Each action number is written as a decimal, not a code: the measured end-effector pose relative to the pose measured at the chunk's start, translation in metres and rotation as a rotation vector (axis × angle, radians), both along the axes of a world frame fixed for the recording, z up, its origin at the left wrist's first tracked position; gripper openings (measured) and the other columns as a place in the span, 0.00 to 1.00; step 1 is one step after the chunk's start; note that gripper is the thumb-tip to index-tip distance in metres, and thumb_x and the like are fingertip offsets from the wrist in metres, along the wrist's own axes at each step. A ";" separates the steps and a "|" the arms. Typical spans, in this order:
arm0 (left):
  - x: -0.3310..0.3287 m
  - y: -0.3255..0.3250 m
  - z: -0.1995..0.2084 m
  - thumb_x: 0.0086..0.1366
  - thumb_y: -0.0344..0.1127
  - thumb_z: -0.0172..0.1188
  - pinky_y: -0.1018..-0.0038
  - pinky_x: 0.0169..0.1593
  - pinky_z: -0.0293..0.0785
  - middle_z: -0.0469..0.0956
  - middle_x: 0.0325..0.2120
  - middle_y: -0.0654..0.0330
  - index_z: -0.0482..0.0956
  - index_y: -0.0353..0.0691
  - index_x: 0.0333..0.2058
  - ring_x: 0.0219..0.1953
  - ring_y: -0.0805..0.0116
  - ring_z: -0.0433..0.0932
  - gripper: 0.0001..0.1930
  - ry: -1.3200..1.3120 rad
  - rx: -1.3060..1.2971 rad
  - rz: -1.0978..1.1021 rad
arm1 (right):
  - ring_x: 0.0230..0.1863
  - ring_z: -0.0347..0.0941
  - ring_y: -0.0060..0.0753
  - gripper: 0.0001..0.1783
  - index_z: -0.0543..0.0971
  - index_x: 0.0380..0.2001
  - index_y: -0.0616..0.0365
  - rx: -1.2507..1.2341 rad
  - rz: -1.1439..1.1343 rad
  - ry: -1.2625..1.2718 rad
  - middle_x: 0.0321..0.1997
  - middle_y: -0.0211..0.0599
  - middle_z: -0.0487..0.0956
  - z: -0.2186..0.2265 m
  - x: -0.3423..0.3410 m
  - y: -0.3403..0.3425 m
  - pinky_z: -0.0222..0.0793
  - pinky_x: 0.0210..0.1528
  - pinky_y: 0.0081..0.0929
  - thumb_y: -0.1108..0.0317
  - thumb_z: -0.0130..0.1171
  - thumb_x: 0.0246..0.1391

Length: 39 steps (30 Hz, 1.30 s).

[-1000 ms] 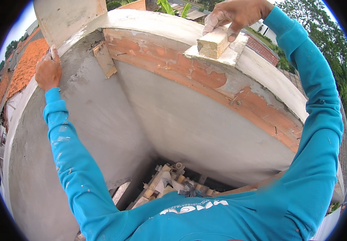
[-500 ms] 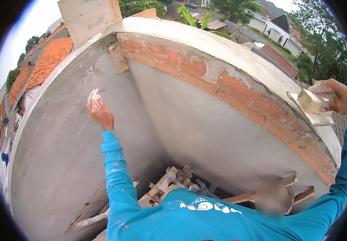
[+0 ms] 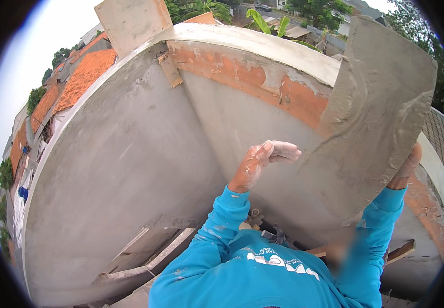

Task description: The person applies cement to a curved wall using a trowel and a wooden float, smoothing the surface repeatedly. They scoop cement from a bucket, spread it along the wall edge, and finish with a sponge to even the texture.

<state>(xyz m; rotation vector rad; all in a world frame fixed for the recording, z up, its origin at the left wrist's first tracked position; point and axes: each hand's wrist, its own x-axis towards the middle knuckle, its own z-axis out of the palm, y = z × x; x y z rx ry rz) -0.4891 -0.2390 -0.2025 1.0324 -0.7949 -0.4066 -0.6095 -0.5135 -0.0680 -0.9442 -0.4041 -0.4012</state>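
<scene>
My right hand point(image 3: 408, 167) grips a plastering float point(image 3: 373, 113) from behind. The float is tipped up so that its broad flat face shows, coated in wet grey mortar with ridges and smears. Its handle and most of my right fingers are hidden behind the board. My left hand point(image 3: 265, 161) is open and holds nothing, its fingers stretched together toward the float but apart from it. White-grey plaster coats those fingers. Before me are two grey plastered wall faces point(image 3: 114, 159) meeting in an inner corner, with a strip of bare orange brick point(image 3: 242, 74) under the rim.
A pale curved ledge point(image 3: 263, 49) tops the wall. One board point(image 3: 134, 25) stands at its corner, and a small wood piece point(image 3: 170, 71) sits in the inner angle. Timber pieces point(image 3: 145, 267) and pipe ends point(image 3: 254, 215) lie below. Orange roofs point(image 3: 86, 77) stretch beyond.
My right hand has brought the float inward from the far-right ledge and turned its mortar-covered face into view. My left hand has moved right, toward the float. The view has shifted slightly.
</scene>
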 end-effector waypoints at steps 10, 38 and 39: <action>-0.006 0.085 -0.030 0.74 0.49 0.45 0.68 0.56 0.72 0.74 0.55 0.54 0.66 0.32 0.62 0.54 0.63 0.75 0.28 0.272 -0.076 0.111 | 0.48 0.76 0.29 0.19 0.71 0.52 0.63 0.330 0.568 0.182 0.49 0.37 0.77 -0.136 0.134 0.142 0.73 0.51 0.29 0.72 0.53 0.57; 0.580 0.153 0.240 0.68 0.63 0.51 0.64 0.41 0.75 0.82 0.37 0.54 0.82 0.34 0.47 0.37 0.67 0.78 0.33 -0.789 1.415 0.747 | 0.48 0.78 0.39 0.34 0.62 0.66 0.64 0.032 -0.361 1.247 0.56 0.50 0.75 -0.445 -0.071 0.140 0.76 0.49 0.36 0.60 0.59 0.61; 0.601 0.160 0.241 0.68 0.64 0.51 0.64 0.42 0.74 0.82 0.37 0.54 0.82 0.34 0.46 0.37 0.66 0.78 0.33 -0.878 1.463 0.727 | 0.49 0.78 0.41 0.32 0.62 0.66 0.63 0.009 -0.347 1.260 0.57 0.51 0.75 -0.451 -0.074 0.144 0.75 0.50 0.38 0.62 0.55 0.63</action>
